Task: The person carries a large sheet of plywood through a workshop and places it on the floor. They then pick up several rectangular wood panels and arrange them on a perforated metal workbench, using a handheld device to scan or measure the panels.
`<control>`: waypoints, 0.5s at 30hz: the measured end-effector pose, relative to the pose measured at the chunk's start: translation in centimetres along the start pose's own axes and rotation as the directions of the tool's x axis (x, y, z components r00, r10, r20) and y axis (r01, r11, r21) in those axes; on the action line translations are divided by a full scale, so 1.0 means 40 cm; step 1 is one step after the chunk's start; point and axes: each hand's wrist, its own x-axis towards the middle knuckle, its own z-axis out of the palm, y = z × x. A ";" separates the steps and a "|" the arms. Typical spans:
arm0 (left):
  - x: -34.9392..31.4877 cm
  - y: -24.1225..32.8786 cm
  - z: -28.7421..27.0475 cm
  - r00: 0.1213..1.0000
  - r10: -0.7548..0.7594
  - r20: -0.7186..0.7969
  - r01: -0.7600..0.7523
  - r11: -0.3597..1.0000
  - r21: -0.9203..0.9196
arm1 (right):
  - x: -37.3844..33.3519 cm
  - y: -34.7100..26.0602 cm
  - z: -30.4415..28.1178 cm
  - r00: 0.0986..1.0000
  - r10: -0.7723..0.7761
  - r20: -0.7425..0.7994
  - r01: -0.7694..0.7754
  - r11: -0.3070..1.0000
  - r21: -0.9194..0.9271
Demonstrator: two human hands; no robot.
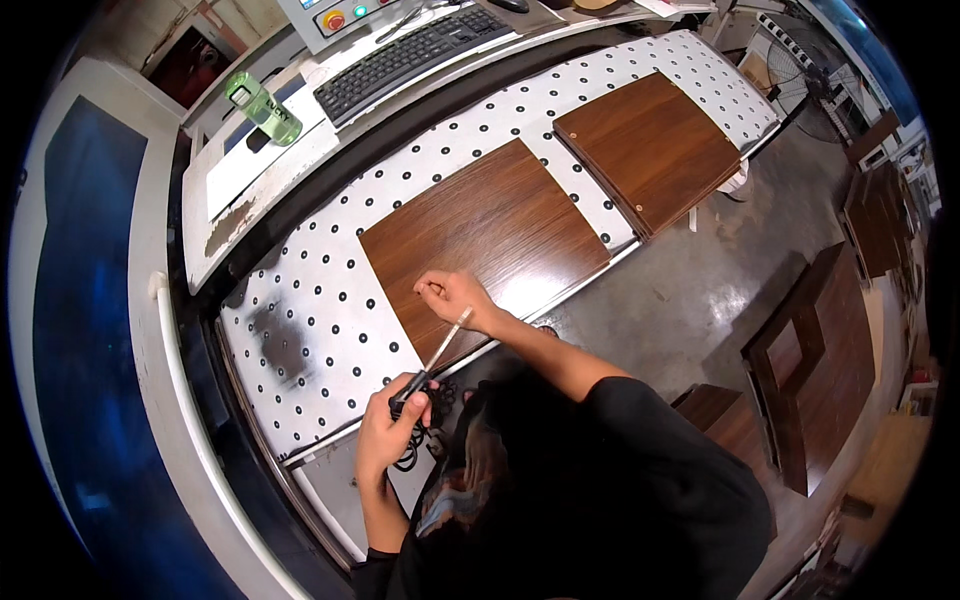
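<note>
My left hand is closed around a black-handled tool at the near edge of the table. A long, thin, pale strip runs from the tool up to my right wrist; its exact kind I cannot make out. My right hand is over the near left part of a dark brown wood-grain board, its fingers curled together. Whatever they may hold is hidden. The board lies flat on the white table dotted with black round pads.
Right of the board lies a stack of brown panels. Beyond the table are a keyboard, a green bottle and a control box. Brown panels stand at the right. Black coiled cable hangs by my left hand.
</note>
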 end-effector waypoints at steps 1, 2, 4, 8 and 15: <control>-0.012 -0.007 -0.009 0.997 -0.019 0.074 0.020 1.000 -0.009 | -0.001 0.001 0.007 1.000 0.002 0.000 -0.002 1.000 0.003; -0.014 -0.025 -0.016 0.987 -0.008 0.163 0.014 0.999 -0.032 | -0.001 0.003 0.005 1.000 -0.001 0.006 0.000 1.000 0.004; -0.028 -0.038 -0.036 0.954 -0.049 0.296 0.047 0.999 0.013 | 0.000 0.006 0.001 1.000 -0.006 0.019 0.006 1.000 0.006; -0.069 -0.092 -0.083 0.994 -0.107 0.032 0.108 0.992 -0.058 | 0.002 0.013 0.000 0.994 0.089 0.067 -0.101 0.969 0.224; -0.114 -0.155 -0.034 0.990 -0.132 0.041 0.137 0.980 -0.147 | 0.029 0.063 -0.037 0.987 0.152 0.057 -0.155 0.783 0.602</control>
